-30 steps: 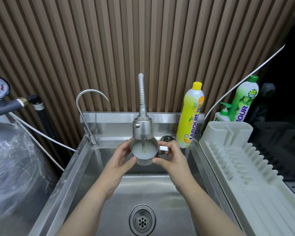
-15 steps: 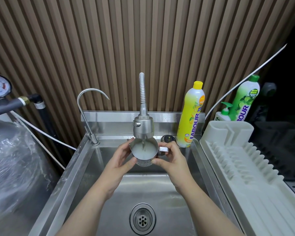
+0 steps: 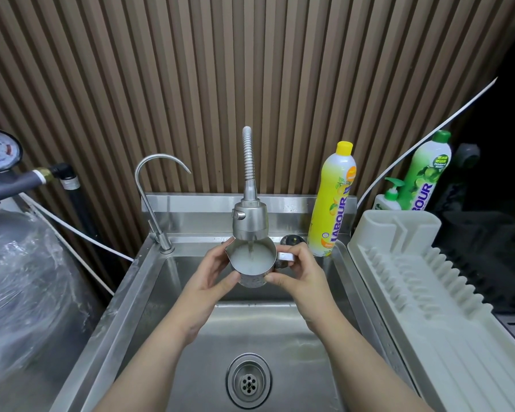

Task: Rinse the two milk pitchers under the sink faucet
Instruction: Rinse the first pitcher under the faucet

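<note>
A small steel milk pitcher (image 3: 252, 263) is held upright right under the head of the flexible faucet (image 3: 249, 221). Water runs into it and cloudy white liquid fills it near the rim. My left hand (image 3: 213, 276) wraps its left side by the spout. My right hand (image 3: 299, 273) grips its handle and lower right side. Only this one pitcher is in view.
The steel sink (image 3: 173, 307) has a drain (image 3: 249, 381) at the front. A thin gooseneck tap (image 3: 158, 203) stands at the back left. A yellow soap bottle (image 3: 333, 200), a green bottle (image 3: 425, 171) and a white dish rack (image 3: 428, 286) are on the right.
The pitcher and both hands stay in the same place under the faucet. The milky water level looks slightly higher.
</note>
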